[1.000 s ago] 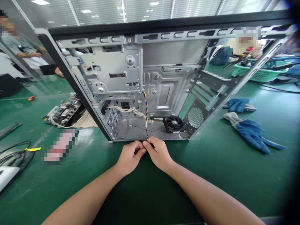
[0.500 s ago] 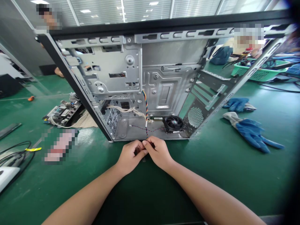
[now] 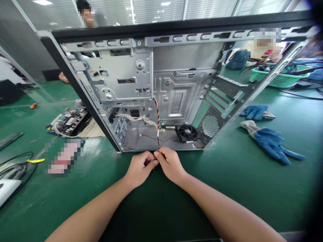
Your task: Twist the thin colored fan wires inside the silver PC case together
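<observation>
An open computer case [image 3: 199,55] stands upright on the green table, its inside facing me. From behind its drive cage [image 3: 121,72] a twisted multicoloured cable [image 3: 158,117] runs down over the bottom edge. My left hand [image 3: 141,168] and my right hand [image 3: 171,164] meet at this cable just in front of the case, both pinching it; its end is mostly hidden by the fingers. On the case floor sits a black cooling fan [image 3: 188,132] with a thin twisted wire [image 3: 166,139]. A bundle of white wires [image 3: 143,118] lies behind the cable.
Blue work gloves [image 3: 271,139] lie to the right, with a green basket [image 3: 280,79] of cables behind them. At left are a circuit-board assembly [image 3: 69,119], a blurred flat object [image 3: 65,156] and black cables [image 3: 20,168]. Other people are beyond the case.
Both hands stay nearly in place, with only small finger shifts at the cable, which moves slightly to the right. A person behind the case has moved to the right.
</observation>
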### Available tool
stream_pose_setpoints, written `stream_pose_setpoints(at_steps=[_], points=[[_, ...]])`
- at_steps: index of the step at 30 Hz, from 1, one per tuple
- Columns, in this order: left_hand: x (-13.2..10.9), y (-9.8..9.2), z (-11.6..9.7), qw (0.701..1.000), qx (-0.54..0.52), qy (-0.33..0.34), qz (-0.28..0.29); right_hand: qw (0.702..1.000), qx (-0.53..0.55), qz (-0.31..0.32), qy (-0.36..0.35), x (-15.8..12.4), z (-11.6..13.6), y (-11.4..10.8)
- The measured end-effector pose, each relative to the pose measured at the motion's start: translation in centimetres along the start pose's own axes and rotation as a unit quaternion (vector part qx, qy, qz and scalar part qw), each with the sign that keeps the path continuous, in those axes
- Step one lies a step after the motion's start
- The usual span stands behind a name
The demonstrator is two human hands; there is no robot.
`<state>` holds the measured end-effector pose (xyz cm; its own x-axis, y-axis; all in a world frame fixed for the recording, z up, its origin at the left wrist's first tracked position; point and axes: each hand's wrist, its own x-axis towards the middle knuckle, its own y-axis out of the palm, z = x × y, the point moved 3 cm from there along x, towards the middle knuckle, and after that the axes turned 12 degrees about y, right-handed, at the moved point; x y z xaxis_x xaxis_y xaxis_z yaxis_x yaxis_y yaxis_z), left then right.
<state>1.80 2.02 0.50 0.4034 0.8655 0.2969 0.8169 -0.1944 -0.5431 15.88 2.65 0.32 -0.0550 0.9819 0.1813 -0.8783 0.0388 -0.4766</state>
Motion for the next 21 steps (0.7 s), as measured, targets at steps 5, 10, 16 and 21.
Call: stream_pose_setpoints(at_steps=[5,10,16,21], points=[[0.03,-0.07,-0.13,1.000,0.000,-0.003,-0.001,1.000,0.001,0.001,-0.010,0.04,-0.06,0.11],[-0.11,0.04,0.12,1.000,-0.004,0.009,-0.005,1.000,0.009,-0.007,0.000,0.06,0.10,-0.01],[-0.22,0.12,0.21,1.000,0.002,0.024,-0.009,1.000,0.011,-0.009,0.006,0.04,0.14,-0.09],[-0.08,0.04,0.11,1.000,0.015,0.025,-0.009,1.000,0.005,-0.007,-0.002,-0.07,-0.04,0.03]])
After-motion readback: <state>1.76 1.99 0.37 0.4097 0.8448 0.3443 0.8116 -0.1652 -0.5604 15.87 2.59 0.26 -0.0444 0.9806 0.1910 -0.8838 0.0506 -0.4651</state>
